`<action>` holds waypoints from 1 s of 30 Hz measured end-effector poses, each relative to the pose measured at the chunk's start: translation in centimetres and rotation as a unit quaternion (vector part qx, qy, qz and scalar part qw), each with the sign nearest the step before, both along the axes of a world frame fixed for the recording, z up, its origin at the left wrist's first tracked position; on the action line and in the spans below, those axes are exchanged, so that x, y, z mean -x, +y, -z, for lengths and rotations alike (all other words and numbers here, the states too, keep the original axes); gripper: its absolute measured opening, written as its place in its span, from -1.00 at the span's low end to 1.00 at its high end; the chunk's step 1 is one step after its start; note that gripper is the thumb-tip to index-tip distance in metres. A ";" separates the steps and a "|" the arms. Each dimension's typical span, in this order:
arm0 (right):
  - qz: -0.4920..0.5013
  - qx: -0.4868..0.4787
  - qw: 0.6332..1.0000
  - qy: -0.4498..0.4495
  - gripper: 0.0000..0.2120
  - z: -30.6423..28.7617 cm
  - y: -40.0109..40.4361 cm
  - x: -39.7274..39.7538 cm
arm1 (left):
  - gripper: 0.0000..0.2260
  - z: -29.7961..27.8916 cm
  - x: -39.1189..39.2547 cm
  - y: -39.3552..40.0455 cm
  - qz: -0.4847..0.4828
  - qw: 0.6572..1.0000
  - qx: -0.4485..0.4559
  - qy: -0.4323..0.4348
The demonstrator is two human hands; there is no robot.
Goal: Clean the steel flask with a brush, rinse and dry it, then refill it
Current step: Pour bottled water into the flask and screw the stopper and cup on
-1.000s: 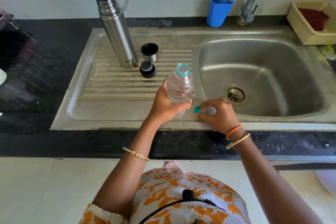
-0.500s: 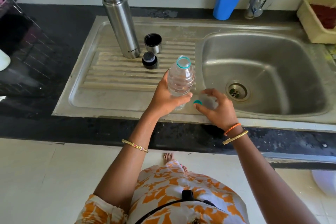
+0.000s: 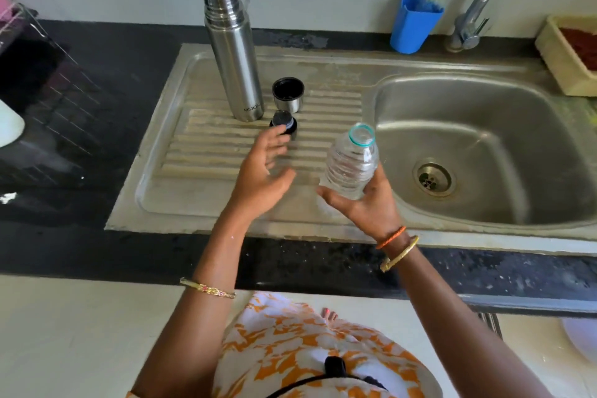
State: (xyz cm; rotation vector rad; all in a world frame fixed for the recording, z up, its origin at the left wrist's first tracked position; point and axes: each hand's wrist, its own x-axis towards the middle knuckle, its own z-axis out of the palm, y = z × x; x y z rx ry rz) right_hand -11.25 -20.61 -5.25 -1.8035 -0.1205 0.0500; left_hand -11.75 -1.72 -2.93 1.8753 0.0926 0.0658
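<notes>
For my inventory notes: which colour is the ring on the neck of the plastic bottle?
Teal green, on the clear plastic bottle neck; the head view shows it.

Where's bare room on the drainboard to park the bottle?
Free: ribbed drainboard left of the left hand, and the flat front strip toward the counter edge. Crowded: back, where flask, cup and stopper cluster.

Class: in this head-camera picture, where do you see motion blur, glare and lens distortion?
Head view: the left hand is smeared by motion blur; the flask is sharp, with bright streaks of glare down its side; the wide lens bends the sink front edge and leans the flask.
</notes>
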 end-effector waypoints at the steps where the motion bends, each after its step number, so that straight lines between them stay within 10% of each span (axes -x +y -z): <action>1: 0.024 0.002 1.000 -0.004 -0.36 0.1 0.4 -0.2 | -0.49 -0.2 -0.5 1.0 -0.046 0.999 0.000 -0.019; 8: 0.117 0.013 0.993 -0.027 -0.54 -1.6 3.3 -1.3 | -0.44 0.0 -4.8 7.8 -0.191 0.973 -0.036 -0.126; 17: 0.154 0.051 0.981 -0.106 -0.51 -8.9 10.0 -6.4 | 0.10 -1.4 -12.5 11.5 -0.056 0.992 -0.037 -0.103; 30: 0.166 0.228 0.947 -0.155 -0.39 -11.8 12.5 -14.5 | -0.38 -0.9 -16.1 11.7 -0.054 0.988 0.038 -0.141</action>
